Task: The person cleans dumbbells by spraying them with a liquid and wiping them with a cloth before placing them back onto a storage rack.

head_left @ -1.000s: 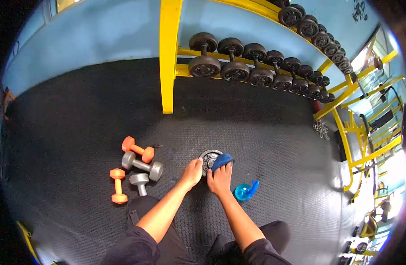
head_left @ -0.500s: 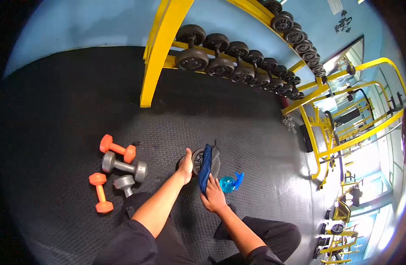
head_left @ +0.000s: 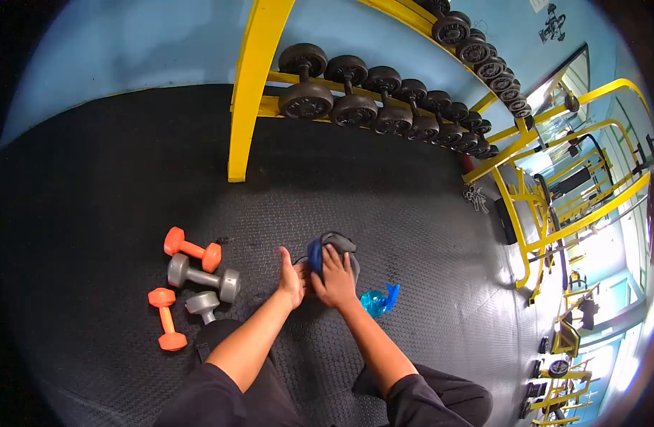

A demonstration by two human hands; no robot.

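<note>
My right hand (head_left: 334, 277) lies spread over a blue and grey cloth (head_left: 315, 256), which is bunched against a dark round dumbbell (head_left: 354, 267) on the floor. My left hand (head_left: 293, 281) is at the left side of the same dumbbell, thumb raised and fingers apart, palm turned toward the cloth. Most of the dumbbell is hidden behind the cloth and my hands. Just right of my right hand stands a blue spray bottle (head_left: 375, 302).
Orange dumbbells (head_left: 192, 249) and grey dumbbells (head_left: 203, 276) lie on the black mat (head_left: 127, 213) at left. A yellow rack (head_left: 245, 107) holds rows of black dumbbells (head_left: 305, 101). Yellow gym machines (head_left: 555, 235) stand at right.
My right hand has moved up and left, pressing the cloth over the dumbbell, where the cloth was upright before. My left hand has shifted slightly left and down. The view has shifted slightly.
</note>
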